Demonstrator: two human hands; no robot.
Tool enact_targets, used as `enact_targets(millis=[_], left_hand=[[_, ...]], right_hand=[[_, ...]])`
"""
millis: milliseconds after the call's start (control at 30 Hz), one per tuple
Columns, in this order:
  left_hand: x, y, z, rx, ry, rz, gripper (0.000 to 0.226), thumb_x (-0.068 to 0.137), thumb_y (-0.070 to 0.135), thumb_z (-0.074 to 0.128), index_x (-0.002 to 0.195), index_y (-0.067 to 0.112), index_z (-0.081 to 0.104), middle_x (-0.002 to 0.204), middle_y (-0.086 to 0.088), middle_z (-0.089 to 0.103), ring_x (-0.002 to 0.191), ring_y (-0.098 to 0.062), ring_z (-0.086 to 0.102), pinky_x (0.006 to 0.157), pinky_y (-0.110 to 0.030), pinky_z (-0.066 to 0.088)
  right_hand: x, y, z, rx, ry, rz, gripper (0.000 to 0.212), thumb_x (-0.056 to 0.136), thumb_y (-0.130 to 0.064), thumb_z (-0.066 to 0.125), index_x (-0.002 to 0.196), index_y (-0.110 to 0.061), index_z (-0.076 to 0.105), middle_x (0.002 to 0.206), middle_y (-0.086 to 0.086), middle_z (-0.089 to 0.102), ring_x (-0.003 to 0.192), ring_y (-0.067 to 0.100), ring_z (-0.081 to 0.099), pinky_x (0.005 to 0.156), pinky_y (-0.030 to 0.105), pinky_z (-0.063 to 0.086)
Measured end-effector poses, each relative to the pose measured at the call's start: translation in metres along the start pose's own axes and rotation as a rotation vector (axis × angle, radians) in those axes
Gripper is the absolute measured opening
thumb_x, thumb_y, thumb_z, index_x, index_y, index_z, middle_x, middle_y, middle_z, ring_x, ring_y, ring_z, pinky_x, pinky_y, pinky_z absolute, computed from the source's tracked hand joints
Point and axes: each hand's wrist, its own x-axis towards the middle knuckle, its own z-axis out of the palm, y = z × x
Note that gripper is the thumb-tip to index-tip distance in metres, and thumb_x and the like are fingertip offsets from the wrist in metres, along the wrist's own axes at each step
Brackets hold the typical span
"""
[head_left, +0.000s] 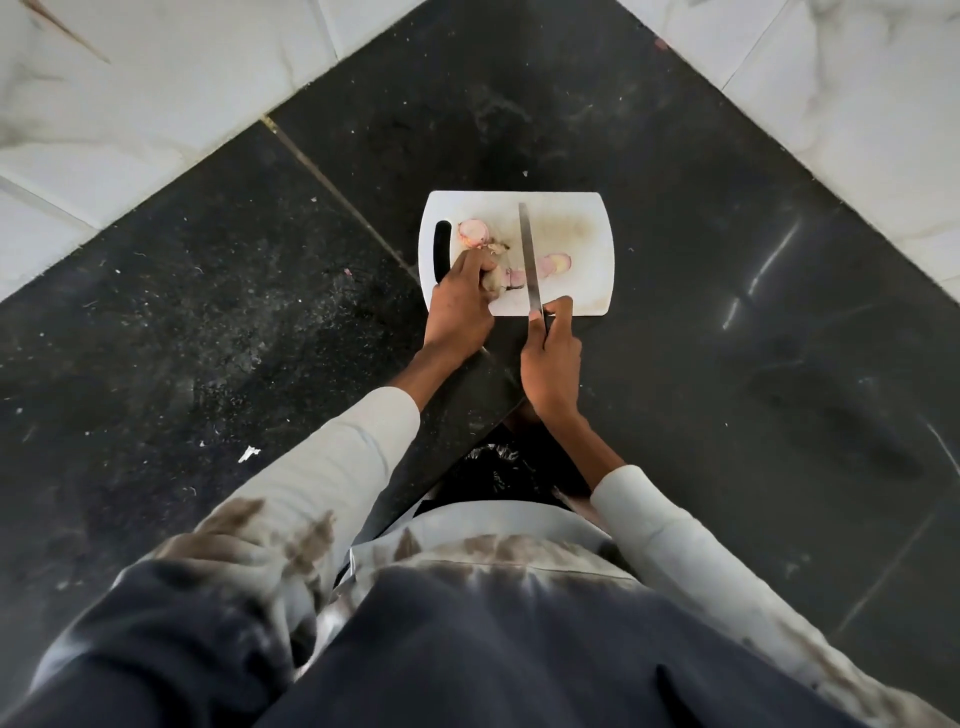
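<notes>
A white cutting board (576, 234) with a slot handle on its left lies on the black stone counter. My left hand (460, 306) grips a pale pinkish root vegetable (498, 280) near the board's front left. My right hand (551, 364) holds the handle of a long knife (530, 254), whose blade points away from me across the board, right beside the vegetable's cut end. A cut slice (557, 262) lies to the right of the blade. Another pink piece (472, 232) sits at the board's back left.
The black counter (727, 312) forms a corner, with white marble-tiled walls (130, 104) to the left and right. Small white scraps (248, 453) dot the counter on the left. A dark bin with a black liner (498, 467) sits below the counter edge in front of me.
</notes>
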Motion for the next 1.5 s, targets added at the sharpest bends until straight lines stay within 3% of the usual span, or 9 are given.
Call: enact_targets(millis=[200, 367, 567, 700, 833, 967, 1167, 1333, 1500], left_hand=[[0.002, 0.012, 0.002, -0.073, 0.062, -0.066, 0.03, 0.095, 0.01, 0.072, 0.121, 0.015, 0.06, 0.126, 0.0, 0.067, 0.11, -0.019, 0.068, 0.093, -0.043, 0.062], [0.0, 0.022, 0.008, 0.048, 0.172, -0.186, 0.031, 0.093, 0.044, 0.075, 0.116, 0.027, 0.062, 0.113, 0.005, 0.071, 0.101, -0.018, 0.068, 0.081, -0.039, 0.06], [0.0, 0.034, 0.014, 0.08, 0.162, -0.415, 0.047, 0.091, 0.058, 0.075, 0.108, 0.016, 0.061, 0.096, 0.0, 0.074, 0.088, -0.027, 0.072, 0.073, -0.038, 0.054], [-0.002, 0.036, 0.014, -0.007, 0.147, -0.378, 0.051, 0.094, 0.054, 0.075, 0.124, 0.017, 0.055, 0.098, -0.002, 0.075, 0.088, -0.025, 0.072, 0.074, -0.041, 0.058], [-0.004, 0.03, 0.007, -0.022, 0.064, -0.228, 0.035, 0.103, 0.045, 0.065, 0.135, 0.032, 0.057, 0.076, 0.001, 0.071, 0.07, -0.018, 0.071, 0.067, -0.04, 0.062], [-0.004, 0.023, -0.001, -0.043, -0.031, -0.115, 0.034, 0.108, 0.023, 0.053, 0.138, 0.037, 0.063, 0.087, -0.002, 0.076, 0.064, -0.015, 0.073, 0.068, -0.042, 0.066], [-0.005, 0.028, -0.011, 0.102, -0.077, -0.015, 0.044, 0.098, 0.012, 0.059, 0.138, 0.028, 0.068, 0.121, 0.0, 0.076, 0.102, -0.023, 0.072, 0.091, -0.042, 0.063], [-0.004, 0.027, -0.011, 0.215, -0.145, 0.055, 0.057, 0.089, 0.021, 0.07, 0.143, 0.035, 0.059, 0.112, 0.007, 0.064, 0.095, -0.018, 0.065, 0.082, -0.043, 0.061], [0.001, 0.025, -0.007, 0.254, -0.176, 0.085, 0.056, 0.092, 0.021, 0.069, 0.144, 0.036, 0.058, 0.125, 0.006, 0.059, 0.106, -0.024, 0.066, 0.086, -0.043, 0.059]], right_hand=[[0.017, -0.004, -0.005, 0.068, -0.05, -0.001, 0.012, 0.112, -0.029, 0.045, 0.112, -0.017, 0.043, 0.064, 0.002, 0.054, 0.048, 0.014, 0.045, 0.046, 0.029, 0.035], [0.025, -0.005, -0.005, 0.112, -0.104, -0.032, 0.012, 0.111, -0.032, 0.045, 0.113, -0.02, 0.044, 0.062, 0.0, 0.054, 0.045, 0.008, 0.043, 0.048, 0.034, 0.036], [0.031, 0.003, -0.011, 0.078, -0.156, -0.081, 0.01, 0.111, -0.033, 0.045, 0.115, -0.024, 0.044, 0.061, -0.001, 0.053, 0.044, 0.007, 0.042, 0.049, 0.031, 0.036], [0.032, 0.011, -0.017, 0.061, -0.189, -0.082, 0.01, 0.111, -0.033, 0.045, 0.114, -0.024, 0.042, 0.067, 0.001, 0.055, 0.048, 0.009, 0.044, 0.049, 0.028, 0.036], [0.033, 0.015, -0.019, 0.07, -0.205, -0.092, 0.01, 0.111, -0.031, 0.046, 0.11, -0.022, 0.042, 0.063, 0.001, 0.053, 0.047, 0.011, 0.042, 0.047, 0.027, 0.033], [0.033, 0.017, -0.02, 0.071, -0.214, -0.091, 0.01, 0.111, -0.03, 0.046, 0.109, -0.021, 0.041, 0.064, 0.002, 0.051, 0.049, 0.014, 0.042, 0.048, 0.032, 0.034], [0.035, 0.015, -0.021, 0.081, -0.214, -0.055, 0.01, 0.111, -0.03, 0.045, 0.112, -0.021, 0.041, 0.072, 0.006, 0.055, 0.054, 0.015, 0.046, 0.05, 0.03, 0.036], [0.036, 0.011, -0.027, 0.099, -0.211, -0.016, 0.012, 0.11, -0.033, 0.045, 0.113, -0.021, 0.043, 0.074, 0.008, 0.059, 0.057, 0.016, 0.05, 0.054, 0.036, 0.042], [0.027, 0.011, -0.05, 0.123, -0.261, 0.006, 0.014, 0.111, -0.031, 0.045, 0.111, -0.017, 0.045, 0.078, 0.013, 0.061, 0.069, 0.023, 0.055, 0.059, 0.036, 0.044]])
